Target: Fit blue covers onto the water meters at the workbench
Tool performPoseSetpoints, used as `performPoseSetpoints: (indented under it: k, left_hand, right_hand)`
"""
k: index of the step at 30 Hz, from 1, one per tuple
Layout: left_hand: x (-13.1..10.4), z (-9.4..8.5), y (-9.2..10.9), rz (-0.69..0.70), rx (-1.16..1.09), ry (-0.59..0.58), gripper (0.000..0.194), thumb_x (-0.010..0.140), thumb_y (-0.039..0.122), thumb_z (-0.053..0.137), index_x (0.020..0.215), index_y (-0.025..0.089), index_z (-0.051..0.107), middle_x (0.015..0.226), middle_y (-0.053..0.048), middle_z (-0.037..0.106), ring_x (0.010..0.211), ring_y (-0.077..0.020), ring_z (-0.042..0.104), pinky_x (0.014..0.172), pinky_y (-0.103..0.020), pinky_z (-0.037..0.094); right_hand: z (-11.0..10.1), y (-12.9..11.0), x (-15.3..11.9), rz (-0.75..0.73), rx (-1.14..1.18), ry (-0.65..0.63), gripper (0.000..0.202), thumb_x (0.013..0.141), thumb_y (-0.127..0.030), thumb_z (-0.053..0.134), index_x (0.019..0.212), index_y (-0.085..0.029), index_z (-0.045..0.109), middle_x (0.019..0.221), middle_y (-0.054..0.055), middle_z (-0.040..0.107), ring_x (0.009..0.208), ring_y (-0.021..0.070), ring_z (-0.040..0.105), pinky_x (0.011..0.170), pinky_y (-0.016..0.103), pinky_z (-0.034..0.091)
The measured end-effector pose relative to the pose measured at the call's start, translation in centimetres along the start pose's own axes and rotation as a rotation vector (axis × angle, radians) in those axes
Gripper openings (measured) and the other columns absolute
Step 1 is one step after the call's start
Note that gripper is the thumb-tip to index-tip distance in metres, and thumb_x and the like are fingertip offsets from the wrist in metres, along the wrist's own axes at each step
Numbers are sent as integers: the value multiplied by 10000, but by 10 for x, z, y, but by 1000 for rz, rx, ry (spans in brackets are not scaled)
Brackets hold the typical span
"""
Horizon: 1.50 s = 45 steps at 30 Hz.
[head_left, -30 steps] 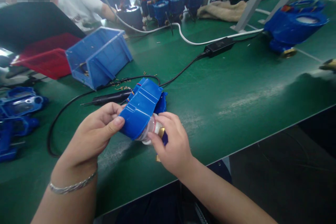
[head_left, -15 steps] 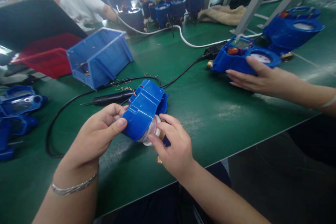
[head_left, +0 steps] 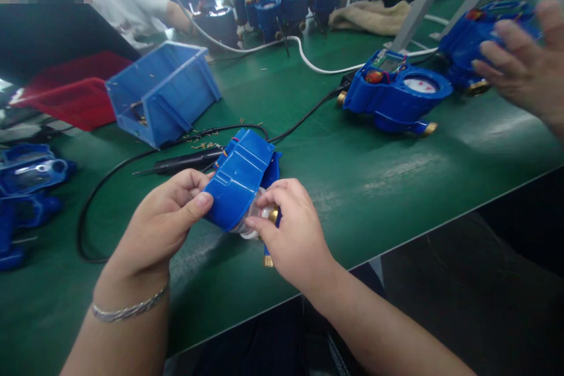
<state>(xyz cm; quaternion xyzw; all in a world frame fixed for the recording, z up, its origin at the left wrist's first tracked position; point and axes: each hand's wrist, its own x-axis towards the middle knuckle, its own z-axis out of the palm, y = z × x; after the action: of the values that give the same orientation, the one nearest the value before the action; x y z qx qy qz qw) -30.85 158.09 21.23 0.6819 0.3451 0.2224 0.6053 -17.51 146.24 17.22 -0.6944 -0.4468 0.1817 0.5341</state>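
Left hand (head_left: 174, 220) holds blue housing (head_left: 240, 179) by left edge, over near part of green table (head_left: 335, 179); right hand (head_left: 297, 226) pinches clear round part (head_left: 254, 205) at its right. Work looks partway: housing tilted, clear part exposed. Loose screws (head_left: 206, 145) lie unused beyond black tool (head_left: 185, 161). 1 blue meter (head_left: 390, 100) stands far right.

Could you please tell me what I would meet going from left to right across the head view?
Red bin → left hand → held blue casing → right hand → blue meter on the table → another person's hand.
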Motion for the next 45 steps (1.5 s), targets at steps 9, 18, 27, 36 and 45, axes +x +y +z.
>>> performPoseSetpoints:
  k: [9,18,27,36,45]
  left_hand:
    - [0,-4,-5,-12,6,17,309,661,444,731,795,210,581,663,37,619,596,-115,521,569,-211,431]
    - [1,-2,-6,0,-44,5,340,658,437,737,796,181,562,658,29,612,594,-107,519,563,-202,435]
    - [-1,-1,-3,-14,-39,-37,301,709,405,706,825,180,543,677,32,609,618,-102,518,587,-199,426]
    - [0,0,-5,-15,-29,-1,314,675,429,715,795,189,552,655,19,587,604,-114,502,577,-217,415]
    - [1,2,-4,-19,-84,38,330,631,410,745,761,170,560,631,11,603,578,-110,508,554,-208,417]
  right_hand:
    - [2,-5,-3,65,-4,15,285,629,-175,772,826,-158,567,915,51,546,905,226,521,806,402,463]
    - [-9,-3,6,134,102,-54,117,691,-104,677,750,-158,593,861,32,590,828,172,577,758,329,472]
    - [-22,-12,34,100,-258,-290,91,778,-122,591,694,-139,623,803,50,591,742,155,538,698,292,401]
    - [-20,-17,39,276,-35,-367,203,787,-93,507,601,-160,461,657,17,484,666,159,470,664,316,372]
    - [-38,-11,31,238,103,-205,118,730,-39,564,751,-138,623,748,16,591,706,125,543,731,286,442]
